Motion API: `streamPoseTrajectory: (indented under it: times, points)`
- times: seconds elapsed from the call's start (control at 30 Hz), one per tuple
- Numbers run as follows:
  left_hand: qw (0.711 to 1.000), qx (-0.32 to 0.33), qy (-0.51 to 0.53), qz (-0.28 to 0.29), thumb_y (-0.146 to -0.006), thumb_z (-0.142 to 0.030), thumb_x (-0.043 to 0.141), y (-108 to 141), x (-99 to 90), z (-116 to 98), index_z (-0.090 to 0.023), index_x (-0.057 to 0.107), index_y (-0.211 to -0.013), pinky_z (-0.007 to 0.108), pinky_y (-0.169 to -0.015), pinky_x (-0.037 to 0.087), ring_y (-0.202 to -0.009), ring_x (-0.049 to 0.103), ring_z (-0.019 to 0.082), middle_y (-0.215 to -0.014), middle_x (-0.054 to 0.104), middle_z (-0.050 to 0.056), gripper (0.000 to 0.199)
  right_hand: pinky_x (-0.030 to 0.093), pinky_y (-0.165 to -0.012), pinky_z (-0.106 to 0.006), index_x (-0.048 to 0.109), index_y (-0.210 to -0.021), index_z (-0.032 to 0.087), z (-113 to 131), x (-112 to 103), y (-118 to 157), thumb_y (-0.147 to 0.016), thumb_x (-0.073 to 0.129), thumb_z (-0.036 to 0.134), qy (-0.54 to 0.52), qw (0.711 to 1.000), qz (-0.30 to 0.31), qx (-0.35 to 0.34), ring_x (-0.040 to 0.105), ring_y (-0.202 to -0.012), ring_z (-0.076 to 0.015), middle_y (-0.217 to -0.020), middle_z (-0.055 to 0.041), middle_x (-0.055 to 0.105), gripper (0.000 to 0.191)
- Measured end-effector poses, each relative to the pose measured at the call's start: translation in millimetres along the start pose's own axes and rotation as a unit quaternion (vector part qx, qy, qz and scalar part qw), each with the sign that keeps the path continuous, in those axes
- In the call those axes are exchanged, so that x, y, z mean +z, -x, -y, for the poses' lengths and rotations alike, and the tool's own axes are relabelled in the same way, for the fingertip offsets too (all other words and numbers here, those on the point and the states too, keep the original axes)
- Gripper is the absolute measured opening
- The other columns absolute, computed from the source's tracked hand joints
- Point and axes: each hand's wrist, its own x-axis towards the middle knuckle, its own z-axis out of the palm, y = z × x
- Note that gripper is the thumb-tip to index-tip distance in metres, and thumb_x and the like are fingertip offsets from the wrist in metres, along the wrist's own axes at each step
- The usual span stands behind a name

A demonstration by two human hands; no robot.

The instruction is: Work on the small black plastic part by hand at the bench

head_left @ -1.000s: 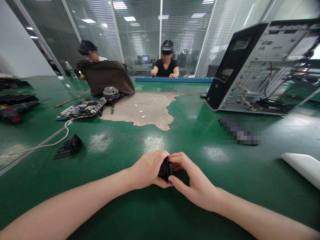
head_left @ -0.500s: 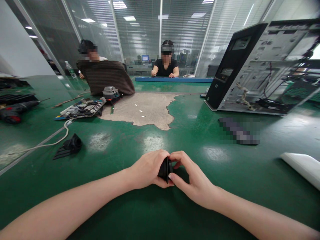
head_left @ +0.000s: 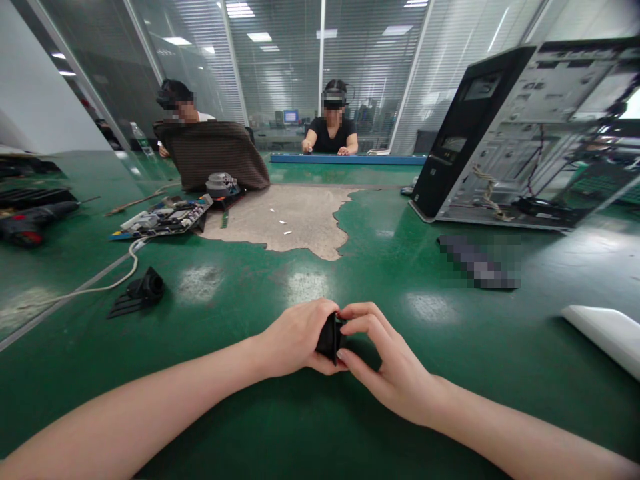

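Observation:
In front of me a small black plastic part point(head_left: 327, 340), with a thin flange and a rounded piece on its right side, is in my left hand point(head_left: 299, 337). The left fingers wrap round its far and near sides. My right hand point(head_left: 385, 353) curves round the right side of the same part, thumb on the near edge and fingertips on the far edge. Much of the part is hidden by the fingers, so its exact kind cannot be told. Another black plastic piece point(head_left: 143, 291), with a round collar and slats, lies on the green table point(head_left: 240, 427) to the left.
An opened computer case point(head_left: 505, 140) stands at the right, near a blurred dark flat object point(head_left: 475, 263) and a white object point(head_left: 607, 333). At the left are a circuit board point(head_left: 165, 219), a white cable point(head_left: 107, 287) and a power drill point(head_left: 37, 220). Two people sit across the table.
My right fingers have shifted slightly on the part, with the index finger lifting and opening a little from it. My left hand stays almost still.

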Motion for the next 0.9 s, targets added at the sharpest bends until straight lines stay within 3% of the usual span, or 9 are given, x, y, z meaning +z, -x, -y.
streamPoseTrajectory:
  times: [0.2, 0.33, 0.5, 0.63, 0.9]
  points:
    - [1.0, -0.01, -0.009, -0.005, -0.062, -0.041, 0.067, 1, 1.4, 0, -0.018, 0.037, -0.107, 0.035, -0.069, 0.047, -0.081, 0.06, 0.024, -0.095, 0.057, 0.007, 0.058, 0.05, -0.08, -0.035, 0.041, -0.099, 0.021, -2, 2, -4, -0.078, 0.051, 0.012, -0.147, 0.978, 0.02, 0.145, 0.059, -0.086, -0.0163, -0.092, -0.0032, 0.056, 0.026]
    - [1.0, -0.021, -0.006, 0.003, -0.061, -0.042, 0.069, 1, 0.5, 0, -0.019, 0.037, -0.107, 0.035, -0.071, 0.047, -0.083, 0.06, 0.024, -0.097, 0.057, 0.008, 0.061, 0.05, -0.075, -0.033, 0.042, -0.091, 0.02, -3, -2, -8, -0.078, 0.051, 0.015, -0.191, 0.955, -0.024, 0.225, 0.061, -0.078, -0.0145, -0.083, -0.0004, 0.057, 0.017]
    - [1.0, -0.016, -0.001, -0.002, -0.061, -0.041, 0.069, 1, 1.0, 0, -0.019, 0.037, -0.107, 0.034, -0.07, 0.047, -0.081, 0.06, 0.023, -0.093, 0.057, 0.006, 0.061, 0.05, -0.077, -0.032, 0.045, -0.097, 0.02, -6, 2, -9, -0.076, 0.059, 0.022, -0.297, 0.929, 0.017, 0.219, 0.061, -0.085, -0.0153, -0.089, -0.0019, 0.059, 0.025]
    - [1.0, -0.011, -0.004, -0.013, -0.06, -0.042, 0.07, 1, 3.4, 1, -0.019, 0.037, -0.107, 0.034, -0.069, 0.048, -0.08, 0.06, 0.023, -0.092, 0.057, 0.005, 0.062, 0.051, -0.076, -0.033, 0.048, -0.089, 0.019, -10, 5, -12, -0.07, 0.067, 0.026, -0.336, 0.91, 0.02, 0.24, 0.063, -0.083, -0.0164, -0.088, -0.0019, 0.061, 0.028]
    - [0.999, 0.002, -0.01, -0.034, -0.061, -0.043, 0.068, 1, 6.6, 0, -0.019, 0.036, -0.106, 0.035, -0.067, 0.048, -0.078, 0.058, 0.022, -0.092, 0.055, 0.006, 0.061, 0.052, -0.077, -0.035, 0.05, -0.086, 0.018, -4, 5, -12, -0.074, 0.064, 0.023, -0.282, 0.931, 0.018, 0.232, 0.065, -0.082, -0.0184, -0.082, -0.0016, 0.064, 0.019]
